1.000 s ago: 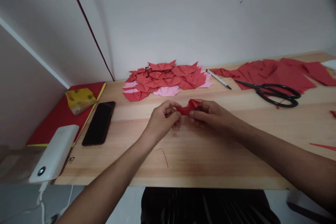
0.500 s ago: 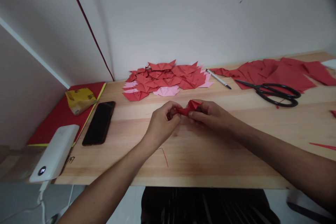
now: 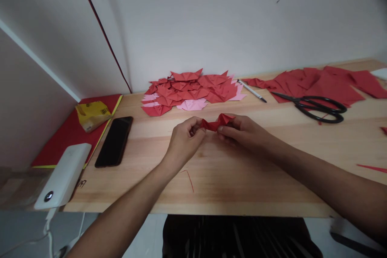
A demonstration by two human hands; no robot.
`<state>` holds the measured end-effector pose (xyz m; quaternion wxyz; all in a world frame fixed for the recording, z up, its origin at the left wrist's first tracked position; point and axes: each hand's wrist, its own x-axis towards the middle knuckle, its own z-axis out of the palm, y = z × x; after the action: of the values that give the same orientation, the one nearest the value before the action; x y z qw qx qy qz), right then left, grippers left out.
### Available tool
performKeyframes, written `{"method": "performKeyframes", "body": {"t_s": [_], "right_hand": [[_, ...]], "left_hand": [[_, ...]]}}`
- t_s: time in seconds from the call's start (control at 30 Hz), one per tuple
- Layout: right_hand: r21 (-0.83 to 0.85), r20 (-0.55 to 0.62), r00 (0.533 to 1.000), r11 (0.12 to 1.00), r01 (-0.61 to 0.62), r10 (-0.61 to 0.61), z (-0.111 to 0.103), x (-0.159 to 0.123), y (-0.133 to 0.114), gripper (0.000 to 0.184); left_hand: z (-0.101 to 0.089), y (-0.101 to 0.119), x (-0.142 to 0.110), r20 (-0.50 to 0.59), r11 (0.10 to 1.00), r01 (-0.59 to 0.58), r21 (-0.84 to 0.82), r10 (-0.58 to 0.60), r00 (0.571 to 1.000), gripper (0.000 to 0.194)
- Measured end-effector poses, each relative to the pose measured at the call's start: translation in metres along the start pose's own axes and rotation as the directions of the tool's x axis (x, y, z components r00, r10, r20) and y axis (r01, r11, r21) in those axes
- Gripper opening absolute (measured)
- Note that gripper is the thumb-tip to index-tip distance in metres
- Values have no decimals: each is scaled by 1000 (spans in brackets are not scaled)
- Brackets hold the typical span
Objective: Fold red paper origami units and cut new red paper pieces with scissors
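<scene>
The left forearm (image 3: 130, 205) reaches forward from the lower left, the right forearm (image 3: 314, 171) comes in from the lower right, and both are bare and angle inward. The left grip (image 3: 187, 135) has its fingers curled, with the thumb brought close to them. The right grip (image 3: 240, 128) faces it, thumb stretched inward. Both are pinched closed, near each other but apart.

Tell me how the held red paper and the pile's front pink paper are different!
The left hand and right hand hold the red paper; the pink paper lies in the pile. The red paper looks bent up; the pink paper looks flatter. Both look folded.
</scene>
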<state>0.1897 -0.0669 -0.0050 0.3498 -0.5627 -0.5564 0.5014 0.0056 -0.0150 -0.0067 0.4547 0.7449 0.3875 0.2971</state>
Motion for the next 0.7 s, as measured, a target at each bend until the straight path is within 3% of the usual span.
{"method": "performKeyframes", "body": {"t_s": [0.23,0.7], "right_hand": [[-1,-21,1000,1000,-2,2,-1,1,0,20],[22,-22,1000,1000,8,-7,-1,2,2,22]], "left_hand": [[-2,0,1,-89,1000,3,17,-1,996,17],[-3,-2,3,-143,980,72,-185,-100,985,15]]}}
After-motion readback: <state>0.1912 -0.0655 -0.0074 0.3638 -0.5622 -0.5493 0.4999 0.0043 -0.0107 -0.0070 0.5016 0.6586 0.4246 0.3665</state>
